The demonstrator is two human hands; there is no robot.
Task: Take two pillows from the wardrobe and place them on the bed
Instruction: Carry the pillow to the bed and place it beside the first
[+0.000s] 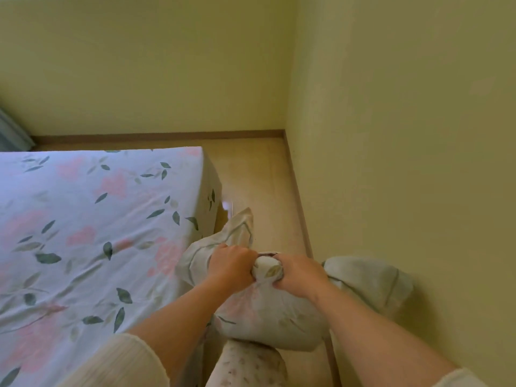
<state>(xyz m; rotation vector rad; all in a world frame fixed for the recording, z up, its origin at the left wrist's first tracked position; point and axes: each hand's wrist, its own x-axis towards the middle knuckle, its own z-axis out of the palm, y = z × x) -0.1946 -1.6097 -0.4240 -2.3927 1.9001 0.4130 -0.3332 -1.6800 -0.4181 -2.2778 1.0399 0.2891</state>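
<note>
I hold a bundle of pale floral pillows (268, 311) in front of me, over the floor beside the bed's right edge. My left hand (230, 265) grips the bunched cover at the top left. My right hand (300, 275) grips the same bunched cloth just to the right. One pillow corner (240, 230) sticks up past my left hand, and another part (368, 277) bulges out to the right by the wall. Whether this is one pillow or two I cannot tell. The bed (83, 233), under a floral sheet, fills the left.
A yellow-green wall (405, 135) stands close on the right, another at the back. A narrow strip of light wooden floor (259, 177) runs between bed and wall. My patterned trouser leg (248, 367) shows below the bundle. A grey curtain edge (11, 132) is at far left.
</note>
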